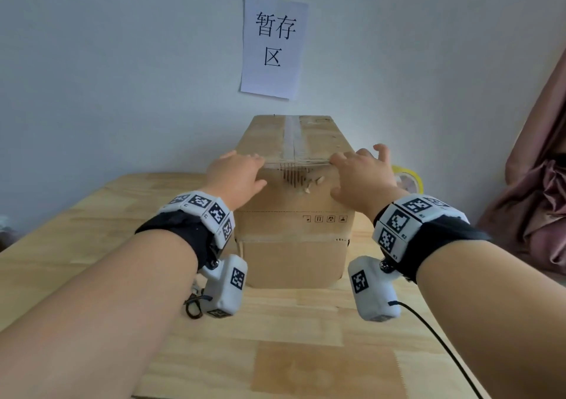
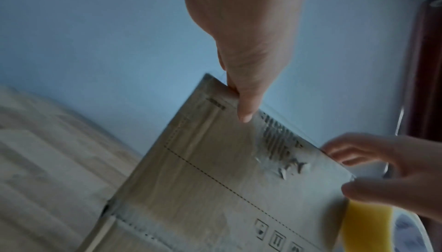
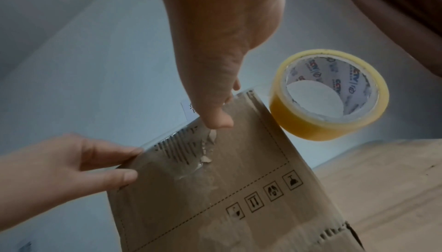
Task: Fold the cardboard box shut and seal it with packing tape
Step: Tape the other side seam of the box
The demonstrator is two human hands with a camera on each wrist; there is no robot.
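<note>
Both wrists hover over table (image 1: 92, 215) — left hand (image 1: 235, 175) and right hand (image 1: 361, 175) press spread, flat fingers on taped top front edge of cardboard box (image 1: 294, 245) against the wall; best smooth tape (image 1: 292, 137) outward firmly, roll (image 3: 330, 95) beside box.
</note>
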